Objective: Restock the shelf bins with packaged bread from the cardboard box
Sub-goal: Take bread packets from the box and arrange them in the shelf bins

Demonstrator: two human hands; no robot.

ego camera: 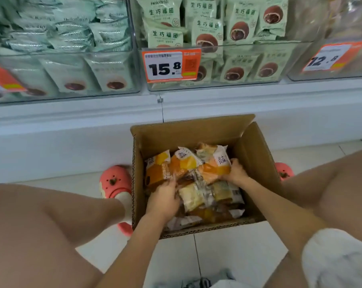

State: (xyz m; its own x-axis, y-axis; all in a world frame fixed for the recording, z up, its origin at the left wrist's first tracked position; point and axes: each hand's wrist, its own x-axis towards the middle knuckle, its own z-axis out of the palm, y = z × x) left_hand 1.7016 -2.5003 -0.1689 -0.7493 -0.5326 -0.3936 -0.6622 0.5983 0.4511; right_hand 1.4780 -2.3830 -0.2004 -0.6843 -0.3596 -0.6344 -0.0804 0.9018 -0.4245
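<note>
Both hands' grip clamps bread packets (188, 169) between left hand (162, 199) and right hand (236, 173).

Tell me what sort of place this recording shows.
Most likely a shop's snack aisle: clear shelf bins of packaged goods, orange price tags, and a cardboard box of packaged bread on the floor.

Bright, even indoor light, soft shadows, slight blur, wide-angle bending at edges.
</note>
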